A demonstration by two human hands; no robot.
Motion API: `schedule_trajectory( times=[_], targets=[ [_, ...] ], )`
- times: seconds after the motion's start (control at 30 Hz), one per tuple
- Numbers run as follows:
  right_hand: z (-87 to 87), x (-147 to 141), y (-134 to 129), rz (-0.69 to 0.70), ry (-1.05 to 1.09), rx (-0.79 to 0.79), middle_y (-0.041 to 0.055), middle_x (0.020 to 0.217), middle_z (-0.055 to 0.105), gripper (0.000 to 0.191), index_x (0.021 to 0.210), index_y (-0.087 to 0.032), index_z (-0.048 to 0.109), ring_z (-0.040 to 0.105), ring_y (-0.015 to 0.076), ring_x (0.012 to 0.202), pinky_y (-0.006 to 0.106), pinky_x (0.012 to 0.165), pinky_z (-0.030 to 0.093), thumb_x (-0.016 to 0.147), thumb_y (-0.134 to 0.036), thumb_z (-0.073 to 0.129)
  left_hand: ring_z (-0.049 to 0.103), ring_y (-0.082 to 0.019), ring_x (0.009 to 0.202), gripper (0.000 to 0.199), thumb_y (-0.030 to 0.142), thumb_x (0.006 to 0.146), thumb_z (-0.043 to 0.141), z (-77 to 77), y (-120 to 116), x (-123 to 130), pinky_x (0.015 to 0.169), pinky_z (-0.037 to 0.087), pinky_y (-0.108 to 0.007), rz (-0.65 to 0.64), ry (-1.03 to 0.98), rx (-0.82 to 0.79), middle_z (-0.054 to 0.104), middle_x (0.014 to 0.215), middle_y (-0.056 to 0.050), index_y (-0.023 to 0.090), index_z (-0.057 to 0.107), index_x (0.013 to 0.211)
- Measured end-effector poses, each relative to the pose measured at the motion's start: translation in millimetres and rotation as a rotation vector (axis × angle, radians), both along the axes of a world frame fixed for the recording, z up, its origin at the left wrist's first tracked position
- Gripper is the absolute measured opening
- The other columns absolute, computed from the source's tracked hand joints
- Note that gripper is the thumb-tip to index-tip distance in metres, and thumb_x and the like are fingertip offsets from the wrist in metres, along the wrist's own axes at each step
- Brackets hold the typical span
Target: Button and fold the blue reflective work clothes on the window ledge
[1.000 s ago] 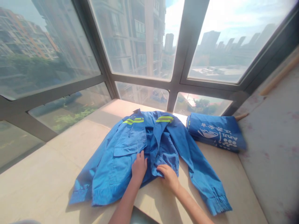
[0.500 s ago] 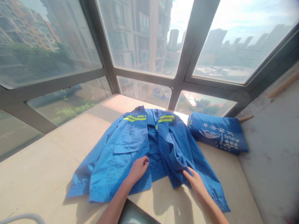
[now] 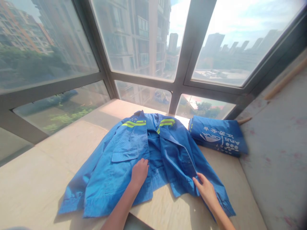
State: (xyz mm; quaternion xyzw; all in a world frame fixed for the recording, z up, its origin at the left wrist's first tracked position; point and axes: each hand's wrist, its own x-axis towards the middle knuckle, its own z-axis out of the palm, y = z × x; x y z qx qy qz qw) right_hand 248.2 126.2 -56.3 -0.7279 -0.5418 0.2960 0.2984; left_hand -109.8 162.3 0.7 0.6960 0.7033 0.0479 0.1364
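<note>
A blue work jacket (image 3: 107, 179) with yellow-green reflective stripes lies spread on the pale ledge, its front unfastened and its collar away from me. My left hand (image 3: 139, 172) is closed at the buttoned edge of the left front panel, below the flap pocket (image 3: 124, 155); its fingertips are partly hidden. With thumb and fingers, my right hand (image 3: 205, 189) pinches the edge of the right front panel (image 3: 177, 163), which is folded partly back. Between the panels the inside of the jacket shows.
A folded blue garment with white print (image 3: 217, 137) rests at the right, beside the wall (image 3: 275, 159). Grey-framed windows (image 3: 144, 78) rise behind the pale ledge (image 3: 64, 150). A dark surface (image 3: 137, 223) shows at the bottom, near my left forearm.
My right hand has drawn the right front panel's edge outward to the right, opening the front wider. My left hand stays at the left panel's edge; the view has shifted slightly.
</note>
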Motion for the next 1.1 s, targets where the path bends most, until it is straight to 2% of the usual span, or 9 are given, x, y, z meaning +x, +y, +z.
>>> schedule_trajectory(
  times=[0.17, 0.3, 0.4, 0.5, 0.63, 0.73, 0.87, 0.97, 1.1],
  targets=[
    [22.2, -8.5, 4.0, 0.045, -0.082, 0.122, 0.0114, 0.108, 0.074, 0.046, 0.118, -0.02, 0.068, 0.069, 0.0309, 0.102, 0.044, 0.092, 0.053, 0.081, -0.046, 0.057, 0.066, -0.021, 0.093, 0.017, 0.02, 0.096, 0.045, 3.8, 4.2, 0.2, 0.075, 0.043, -0.028, 0.007, -0.01, -0.031, 0.07, 0.1, -0.007, 0.019, 0.061, 0.098],
    [47.8, -21.3, 22.6, 0.109, -0.084, 0.299, 0.0118, 0.112, 0.071, 0.036, 0.11, -0.019, 0.069, 0.065, 0.0282, 0.106, 0.043, 0.097, 0.05, 0.085, -0.04, 0.054, 0.066, -0.02, 0.085, 0.017, 0.022, 0.097, 0.042, 8.6, -0.1, -3.6, 0.071, 0.041, -0.028, -0.002, -0.091, -0.02, 0.069, 0.093, -0.006, 0.02, 0.059, 0.091],
    [62.2, -33.6, 38.8, 0.117, -0.069, 0.293, 0.0093, 0.095, 0.072, 0.031, 0.098, -0.019, 0.071, 0.066, 0.0252, 0.088, 0.037, 0.082, 0.052, 0.083, -0.04, 0.055, 0.064, -0.019, 0.078, 0.017, 0.027, 0.095, 0.044, 13.8, -1.7, -9.1, 0.069, 0.042, -0.029, 0.035, -0.278, 0.038, 0.068, 0.084, -0.004, 0.021, 0.057, 0.085],
    [70.5, -46.1, 50.1, 0.17, -0.08, 0.261, 0.0045, 0.076, 0.067, 0.026, 0.084, -0.019, 0.071, 0.061, 0.0207, 0.07, 0.032, 0.067, 0.048, 0.082, -0.04, 0.055, 0.064, -0.019, 0.074, 0.022, 0.038, 0.092, 0.048, 20.2, -2.0, -16.4, 0.069, 0.046, -0.029, 0.094, -0.554, 0.08, 0.067, 0.077, -0.002, 0.021, 0.058, 0.082],
    [80.7, -68.8, 56.1, 0.263, -0.035, 0.286, 0.002, 0.068, 0.063, 0.027, 0.086, -0.019, 0.071, 0.055, 0.0169, 0.06, 0.028, 0.06, 0.043, 0.086, -0.037, 0.051, 0.065, -0.019, 0.072, 0.028, 0.047, 0.086, 0.055, 26.5, -4.0, -19.7, 0.07, 0.05, -0.029, 0.151, -0.818, 0.096, 0.068, 0.076, -0.002, 0.02, 0.061, 0.083],
    [93.1, -96.3, 53.5, 0.319, -0.07, 0.358, 0.0028, 0.072, 0.064, 0.025, 0.084, -0.019, 0.069, 0.056, 0.0164, 0.063, 0.027, 0.062, 0.042, 0.089, -0.035, 0.051, 0.066, -0.019, 0.075, 0.023, 0.042, 0.085, 0.057, 28.7, -6.3, -13.5, 0.071, 0.05, -0.029, 0.162, -0.81, 0.145, 0.069, 0.079, -0.002, 0.02, 0.062, 0.084],
    [110.1, -144.0, 41.6, 0.366, -0.183, 0.431, 0.0046, 0.081, 0.066, 0.019, 0.089, -0.02, 0.066, 0.061, 0.0176, 0.073, 0.025, 0.066, 0.041, 0.093, -0.028, 0.049, 0.065, -0.018, 0.076, 0.015, 0.032, 0.088, 0.053, 29.7, -8.6, -0.5, 0.074, 0.048, -0.029, 0.151, -0.658, 0.197, 0.069, 0.081, -0.002, 0.021, 0.062, 0.084],
    [115.8, -179.7, 34.1, 0.437, -0.339, 0.393, 0.0047, 0.086, 0.067, 0.017, 0.091, -0.022, 0.067, 0.063, 0.0177, 0.076, 0.024, 0.063, 0.038, 0.091, -0.019, 0.05, 0.065, -0.019, 0.082, 0.014, 0.026, 0.09, 0.05, 28.4, -10.8, 6.3, 0.076, 0.046, -0.03, 0.136, -0.561, 0.227, 0.07, 0.087, -0.004, 0.02, 0.063, 0.087],
    [112.1, -213.2, 35.9, 0.578, -0.454, 0.268, 0.0036, 0.092, 0.07, 0.023, 0.096, -0.025, 0.07, 0.065, 0.0168, 0.074, 0.023, 0.06, 0.037, 0.087, -0.013, 0.053, 0.065, -0.02, 0.083, 0.017, 0.019, 0.09, 0.047, 21.7, -16.9, 7.7, 0.076, 0.046, -0.031, 0.163, -0.529, 0.232, 0.071, 0.089, -0.006, 0.019, 0.063, 0.086]
  ],
)
